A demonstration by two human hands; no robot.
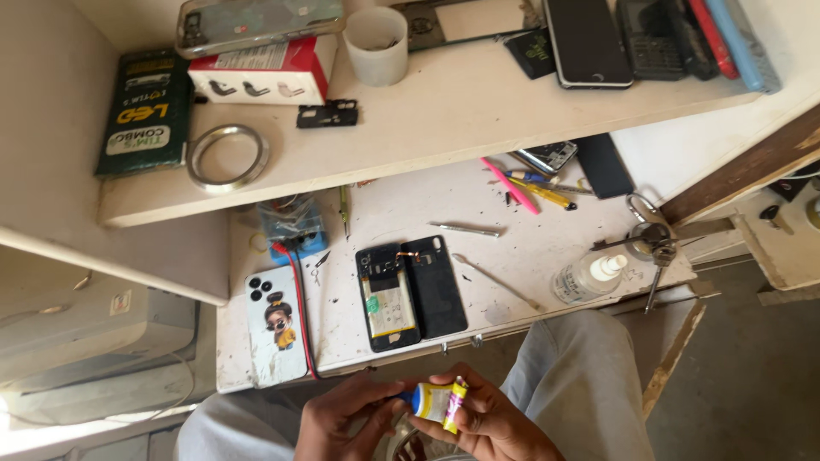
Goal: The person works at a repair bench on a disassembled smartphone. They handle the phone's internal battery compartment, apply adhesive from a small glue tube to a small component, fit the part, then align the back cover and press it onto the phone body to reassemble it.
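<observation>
Low in the head view, over my lap, both hands meet around a small glue tube (438,401) with a yellow-and-white label and a blue cap end. My right hand (491,423) grips the tube's body. My left hand (342,418) pinches the blue cap end with its fingertips. Just beyond my hands, on the white work table (512,256), lies an opened phone (389,299) with its battery showing, and its black back cover (436,286) rests right beside it.
A phone with a cartoon case (276,326) and a red cable (299,307) lie at the table's left. A clear bottle (588,277), keys (653,239), metal tools (465,229) and pens (534,188) sit to the right. The shelf above holds boxes, a white cup (376,44), a metal ring (228,157) and several phones.
</observation>
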